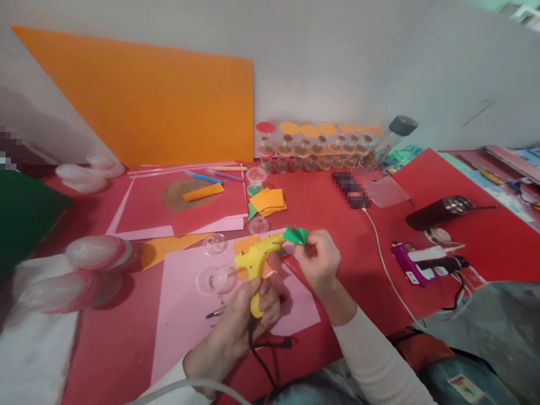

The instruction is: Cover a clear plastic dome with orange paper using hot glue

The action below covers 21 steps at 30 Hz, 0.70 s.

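Your left hand [241, 315]: wrapped round gun [253, 264], apparently steadying nozzle [277, 242] | Your right hand [319, 257]: pinching green paper [296, 236] at nozzle, inside near edge of desk [312, 194]

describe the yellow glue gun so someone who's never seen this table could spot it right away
On the red table, find the large pink sheet nearest the person. Above it, in the person's left grip, is the glue gun, pointing at the green paper. Unlike the flat orange paper pieces nearby, it is bright yellow and pistol-shaped.
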Available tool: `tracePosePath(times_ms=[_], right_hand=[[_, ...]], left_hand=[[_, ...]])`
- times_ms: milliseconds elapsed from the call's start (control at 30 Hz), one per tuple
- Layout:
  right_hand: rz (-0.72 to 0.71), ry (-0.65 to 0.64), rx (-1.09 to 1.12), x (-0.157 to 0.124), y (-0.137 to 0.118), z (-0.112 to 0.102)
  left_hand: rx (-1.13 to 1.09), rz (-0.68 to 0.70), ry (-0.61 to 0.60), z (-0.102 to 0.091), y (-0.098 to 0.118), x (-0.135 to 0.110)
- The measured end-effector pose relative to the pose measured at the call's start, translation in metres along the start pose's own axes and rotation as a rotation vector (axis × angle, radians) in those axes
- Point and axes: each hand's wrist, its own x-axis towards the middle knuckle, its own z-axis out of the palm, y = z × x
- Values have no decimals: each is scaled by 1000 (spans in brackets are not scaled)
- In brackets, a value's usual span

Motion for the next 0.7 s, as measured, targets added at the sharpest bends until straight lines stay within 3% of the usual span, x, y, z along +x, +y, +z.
tracePosePath(times_ms=[300, 433, 567, 700], right_hand=[[67, 0, 53, -1, 3, 2], [190, 32, 74, 3, 2, 1], [289, -19, 141, 0, -13, 2], [534, -128, 258, -1, -26, 4]], left_hand=[[-55, -23, 20, 1, 3, 1], [-15, 8, 27, 3, 3, 1], [55, 75, 94, 5, 1, 0], [133, 119, 130, 7, -1, -1]])
